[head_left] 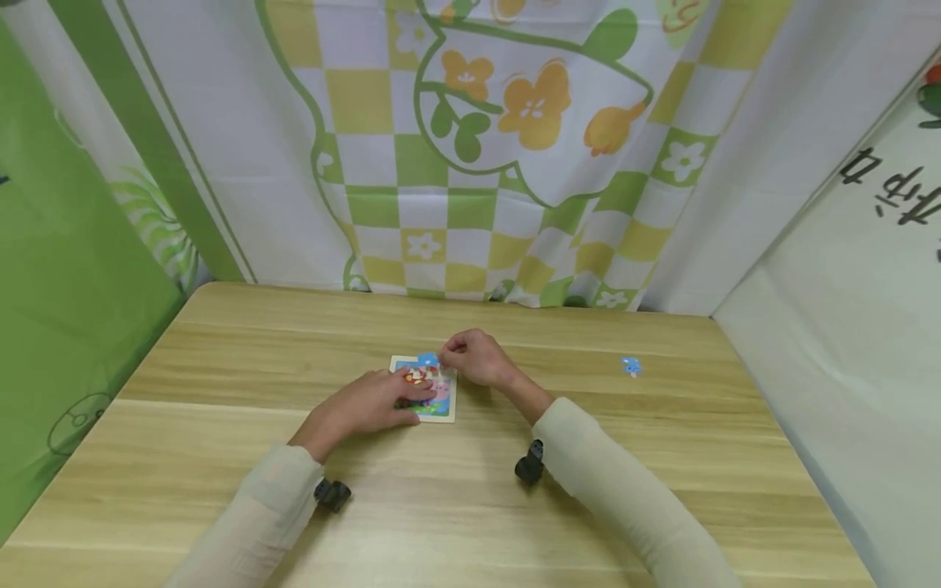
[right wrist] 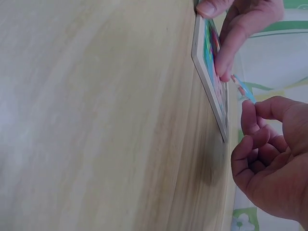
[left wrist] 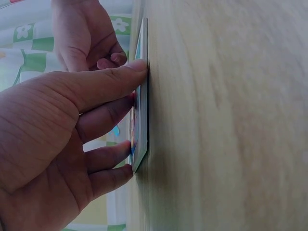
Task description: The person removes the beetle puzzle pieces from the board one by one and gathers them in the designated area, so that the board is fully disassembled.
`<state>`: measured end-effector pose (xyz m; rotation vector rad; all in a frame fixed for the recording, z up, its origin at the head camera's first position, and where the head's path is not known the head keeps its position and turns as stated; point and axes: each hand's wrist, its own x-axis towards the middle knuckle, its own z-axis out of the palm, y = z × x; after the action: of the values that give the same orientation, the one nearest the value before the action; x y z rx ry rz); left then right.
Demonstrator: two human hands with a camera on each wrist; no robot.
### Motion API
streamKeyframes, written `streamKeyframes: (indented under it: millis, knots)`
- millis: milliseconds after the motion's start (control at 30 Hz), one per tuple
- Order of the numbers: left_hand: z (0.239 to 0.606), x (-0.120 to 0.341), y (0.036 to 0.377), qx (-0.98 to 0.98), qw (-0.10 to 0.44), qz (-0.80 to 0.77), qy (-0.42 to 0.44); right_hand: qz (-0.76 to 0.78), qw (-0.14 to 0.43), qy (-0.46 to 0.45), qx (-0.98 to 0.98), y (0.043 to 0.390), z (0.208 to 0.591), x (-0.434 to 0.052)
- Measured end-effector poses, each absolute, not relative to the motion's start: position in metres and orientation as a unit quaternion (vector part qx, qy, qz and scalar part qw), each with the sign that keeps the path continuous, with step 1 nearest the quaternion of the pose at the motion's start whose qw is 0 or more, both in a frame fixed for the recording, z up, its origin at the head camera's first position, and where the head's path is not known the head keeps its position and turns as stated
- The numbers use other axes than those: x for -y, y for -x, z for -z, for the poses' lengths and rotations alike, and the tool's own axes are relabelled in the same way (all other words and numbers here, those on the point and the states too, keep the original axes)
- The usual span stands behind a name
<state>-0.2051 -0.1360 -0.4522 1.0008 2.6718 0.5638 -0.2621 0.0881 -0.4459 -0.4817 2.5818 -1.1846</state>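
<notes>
A small square jigsaw puzzle point(head_left: 443, 411) with a pale frame and a colourful cartoon picture lies on the table. My left hand point(head_left: 378, 402) rests on its left part, fingertips on the picture and thumb at the near edge. In the left wrist view, the thumb point(left wrist: 110, 79) touches the frame's side. My right hand point(head_left: 478, 357) is at the board's far right corner. Between its thumb and forefinger it pinches a blue puzzle piece point(right wrist: 248, 92), tilted above the board. The left fingers hide part of the picture.
Another blue puzzle piece point(head_left: 631, 366) lies apart on the right of the wooden table point(head_left: 588, 523). A patterned curtain point(head_left: 470, 212) hangs behind the table's far edge. A green panel point(head_left: 66, 269) stands at left, and a white wall point(head_left: 860, 310) at right.
</notes>
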Motion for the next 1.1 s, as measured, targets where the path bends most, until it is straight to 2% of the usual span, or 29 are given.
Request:
streamKeyframes:
  millis: [367,800,1100]
  knots:
    - [0.452,0.138,0.201,-0.916,0.109,-0.2,-0.33,0.43,0.107,0.134,-0.887,0.262,0.443,-0.115]
    - [0.449,0.141,0.201,-0.913,0.115,-0.186,-0.344,0.441,0.097,0.098,-0.887,0.27,0.443,-0.176]
    - [0.449,0.138,0.197,-0.908,0.13,-0.203,-0.344,0.427,0.102,0.068,-0.896,0.264,0.434,-0.224]
